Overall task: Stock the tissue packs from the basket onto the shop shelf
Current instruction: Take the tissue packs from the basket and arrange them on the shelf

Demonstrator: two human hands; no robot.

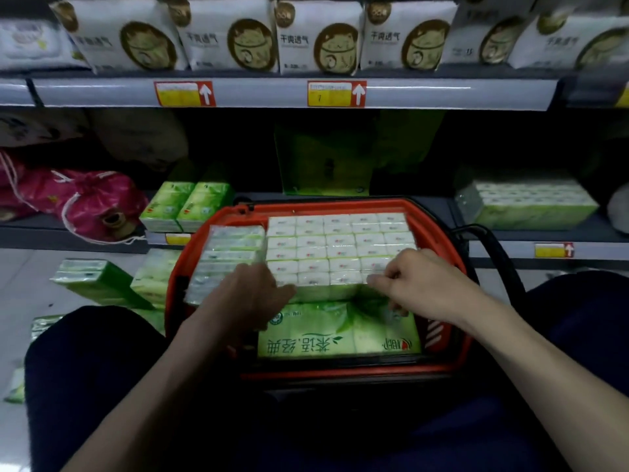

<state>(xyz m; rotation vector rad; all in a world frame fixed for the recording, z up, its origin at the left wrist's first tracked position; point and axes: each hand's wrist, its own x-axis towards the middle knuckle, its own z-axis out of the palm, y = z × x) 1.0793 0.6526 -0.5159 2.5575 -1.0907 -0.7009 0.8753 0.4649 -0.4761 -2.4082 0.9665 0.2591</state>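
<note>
a person crouched before a shop shelf [544, 235], a red basket [452, 240] between the knees. both hands reached into it: the left hand [253, 294] lay loosely open against a wrapped block of tissue packs [337, 253], and the right hand [418, 284] pinched the block's near corner film. the block looked heavy for that thin wrap, so a lift by the film alone might have torn it and spilled the packs.

Green-and-white tissue packs [340, 253] filling red basket [452, 240], two packs [185, 206] upright on lower shelf [544, 233]
</note>
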